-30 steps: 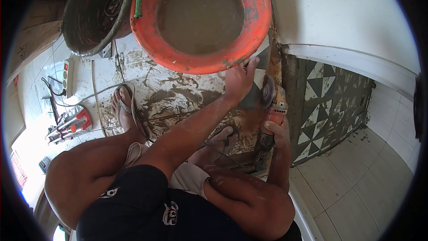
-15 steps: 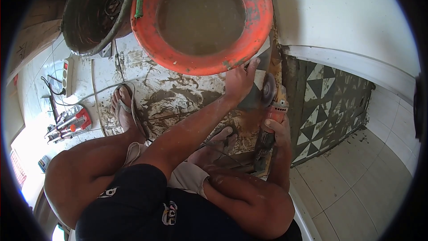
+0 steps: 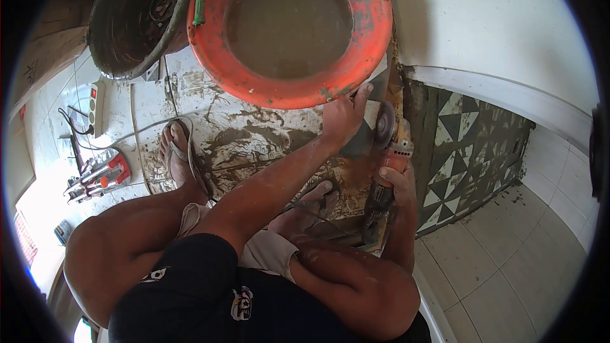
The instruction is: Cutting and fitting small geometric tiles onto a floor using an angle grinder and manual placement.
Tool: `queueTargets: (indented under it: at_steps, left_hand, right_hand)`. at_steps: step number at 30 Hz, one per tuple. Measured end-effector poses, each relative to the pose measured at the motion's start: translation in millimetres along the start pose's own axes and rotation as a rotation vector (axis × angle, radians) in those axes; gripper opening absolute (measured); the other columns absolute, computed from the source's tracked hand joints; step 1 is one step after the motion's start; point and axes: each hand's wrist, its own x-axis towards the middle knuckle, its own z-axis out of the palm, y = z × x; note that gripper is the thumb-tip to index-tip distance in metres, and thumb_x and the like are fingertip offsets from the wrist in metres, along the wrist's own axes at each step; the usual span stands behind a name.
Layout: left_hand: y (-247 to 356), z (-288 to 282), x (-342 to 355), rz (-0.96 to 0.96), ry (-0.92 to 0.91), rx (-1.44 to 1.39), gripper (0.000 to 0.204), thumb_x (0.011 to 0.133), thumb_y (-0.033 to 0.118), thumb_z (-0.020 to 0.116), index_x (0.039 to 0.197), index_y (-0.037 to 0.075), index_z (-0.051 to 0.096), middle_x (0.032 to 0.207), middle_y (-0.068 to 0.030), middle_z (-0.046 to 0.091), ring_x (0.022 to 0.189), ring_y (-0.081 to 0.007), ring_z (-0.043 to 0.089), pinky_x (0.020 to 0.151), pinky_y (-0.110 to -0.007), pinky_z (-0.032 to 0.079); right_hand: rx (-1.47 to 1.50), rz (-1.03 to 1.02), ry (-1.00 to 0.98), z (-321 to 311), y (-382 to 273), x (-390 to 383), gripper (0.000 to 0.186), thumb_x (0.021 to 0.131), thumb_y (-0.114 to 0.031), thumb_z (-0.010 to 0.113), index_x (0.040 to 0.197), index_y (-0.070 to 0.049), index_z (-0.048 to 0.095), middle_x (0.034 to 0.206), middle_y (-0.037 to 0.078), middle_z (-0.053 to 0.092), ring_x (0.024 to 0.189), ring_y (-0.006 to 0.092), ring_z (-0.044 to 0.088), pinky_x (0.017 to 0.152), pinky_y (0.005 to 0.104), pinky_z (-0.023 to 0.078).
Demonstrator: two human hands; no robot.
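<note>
My right hand (image 3: 400, 185) is wrapped round the red and black body of an angle grinder (image 3: 396, 160). The grinder's round disc (image 3: 385, 125) stands at the right edge of a grey and white tile (image 3: 357, 143). On that tile, just below the orange bucket's rim, my left hand (image 3: 342, 118) grips it with the thumb side showing; its other fingers are mostly hidden. The orange bucket (image 3: 254, 92) holds murky brown water and has a green grip on its handle.
A dark, dirty bucket (image 3: 105, 38) stands at the upper left. A power strip (image 3: 95, 109), a cable and a red tile cutter (image 3: 101, 176) lie on the left. Patterned tiles (image 3: 452, 152) smeared with mortar run along the right, beside a white wall (image 3: 483, 19). My sandalled feet flank the mud-smeared board (image 3: 235, 136).
</note>
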Motion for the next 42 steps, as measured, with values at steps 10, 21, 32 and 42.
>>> queueTargets:
  at_steps: [10,21,32,42]
  left_hand:
    - [-2,2,0,-0.007,0.000,-0.032,0.035,0.100,0.033,0.062,0.110,0.000,0.069,0.094,-0.0212,0.070,0.086,-0.0410,0.068,0.075,-0.049,0.051]
    - [-10,3,-1,0.045,0.041,0.028,0.034,0.100,0.036,0.063,0.102,0.002,0.071,0.080,-0.0186,0.069,0.068,-0.0383,0.066,0.059,-0.047,0.050]
    - [-13,7,-1,0.071,0.065,0.049,0.035,0.100,0.036,0.063,0.102,0.003,0.072,0.081,-0.0175,0.070,0.067,-0.0370,0.066,0.057,-0.046,0.050]
    - [-5,2,-2,-0.145,-0.161,0.028,0.048,0.100,0.042,0.062,0.120,-0.003,0.062,0.105,-0.0231,0.066,0.100,-0.0411,0.064,0.087,-0.048,0.048]
  right_hand:
    - [-0.009,-0.008,0.045,1,-4,6,0.044,0.077,-0.022,0.075,0.112,0.000,0.061,0.090,0.008,0.069,0.076,0.0198,0.070,0.070,0.0325,0.057]
    - [0.056,-0.016,0.015,7,-14,14,0.037,0.077,-0.014,0.077,0.109,-0.001,0.063,0.090,0.007,0.070,0.075,0.0170,0.068,0.068,0.0305,0.054]
    - [0.068,-0.002,0.026,3,-14,22,0.039,0.077,-0.015,0.077,0.111,0.000,0.062,0.091,0.008,0.070,0.077,0.0176,0.069,0.071,0.0307,0.055]
    - [0.056,-0.030,0.010,0,-18,27,0.045,0.077,-0.016,0.077,0.116,0.000,0.060,0.094,0.010,0.070,0.076,0.0190,0.069,0.071,0.0321,0.056]
